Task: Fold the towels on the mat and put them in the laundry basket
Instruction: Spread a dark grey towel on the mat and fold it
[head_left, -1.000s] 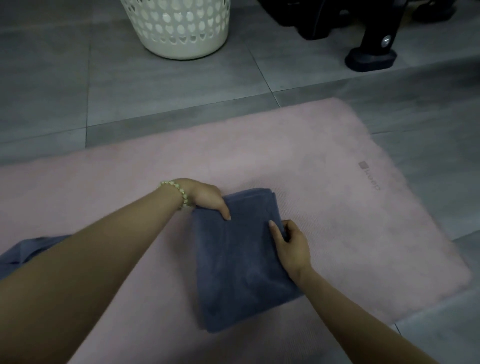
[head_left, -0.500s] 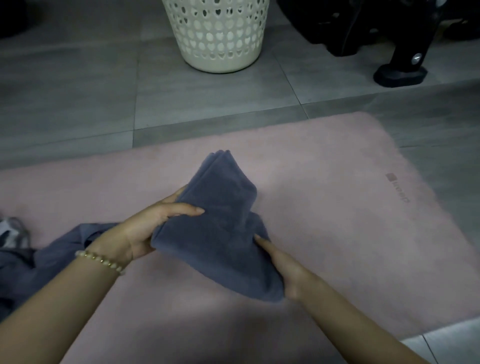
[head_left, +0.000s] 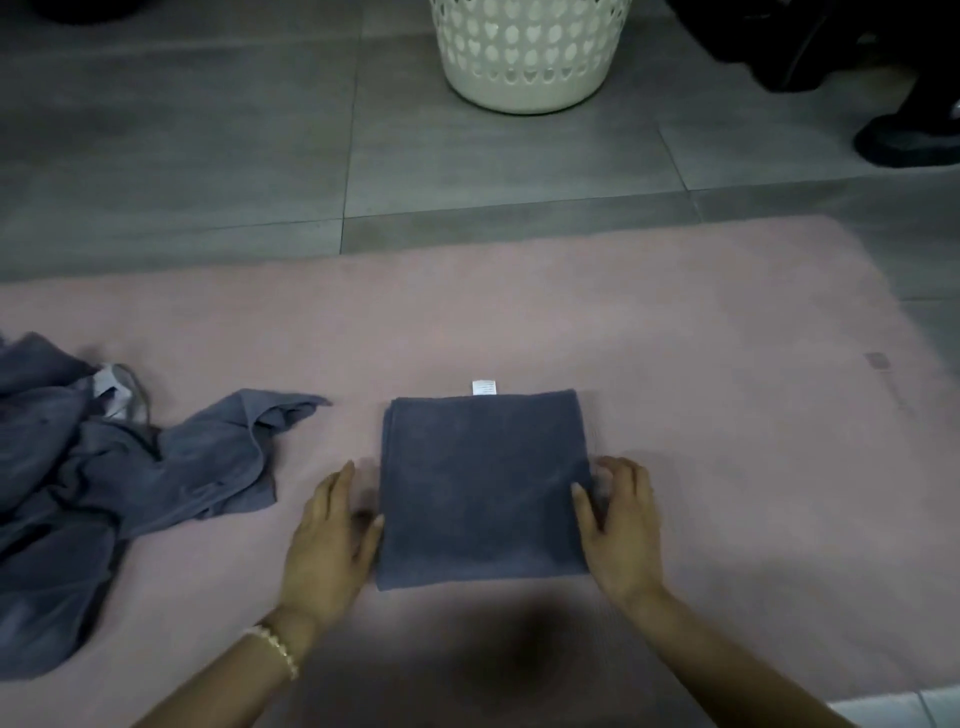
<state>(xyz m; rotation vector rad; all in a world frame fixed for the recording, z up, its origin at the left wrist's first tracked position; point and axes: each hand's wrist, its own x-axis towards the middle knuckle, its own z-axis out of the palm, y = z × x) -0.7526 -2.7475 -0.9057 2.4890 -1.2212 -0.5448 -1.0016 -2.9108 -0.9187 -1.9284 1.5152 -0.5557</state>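
A dark blue towel lies folded into a neat square on the pink mat, a white label sticking out at its far edge. My left hand rests flat on the mat against the towel's left edge, fingers straight. At the towel's right edge is my right hand, with the thumb on top of the cloth and the fingers along the side. A crumpled heap of blue towels lies at the mat's left. The cream laundry basket stands on the floor beyond the mat.
Grey floor tiles stretch between the mat and the basket. Dark equipment with a black foot stands at the upper right. A white patch shows at the lower right corner, past the mat's edge.
The towel was lifted and doubled over in both hands; now it lies flat as a square on the mat with a hand at each side. The view has shifted right, showing the heap.
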